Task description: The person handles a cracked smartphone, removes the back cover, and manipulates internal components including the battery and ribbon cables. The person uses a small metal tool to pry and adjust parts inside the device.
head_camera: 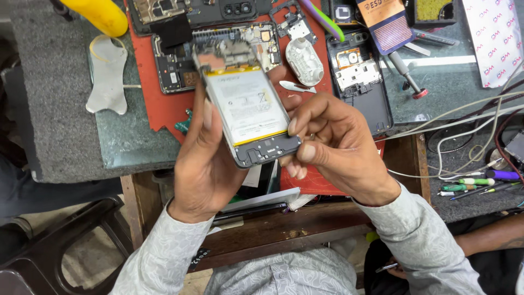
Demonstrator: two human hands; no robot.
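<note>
From the head camera I saw an opened phone (248,109) held up over the front edge of the workbench (65,109), between both hands. Its back cover was off: a white battery with yellow strips at the top and bottom filled the middle, a bare circuit board sat at the far end, and a dark plastic cover closed the near end. My left hand (204,164) gripped the phone along its left side, thumb lying up the edge. My right hand (333,145) pinched the near right corner with fingertips and thumb. Behind it, on the red mat (153,106), I counted two more opened phones (218,52), and a third opened phone (360,76) lay just off the mat to the right. One white oval part (304,61) rested on the mat. One screwdriver (406,74) lay farther right.
</note>
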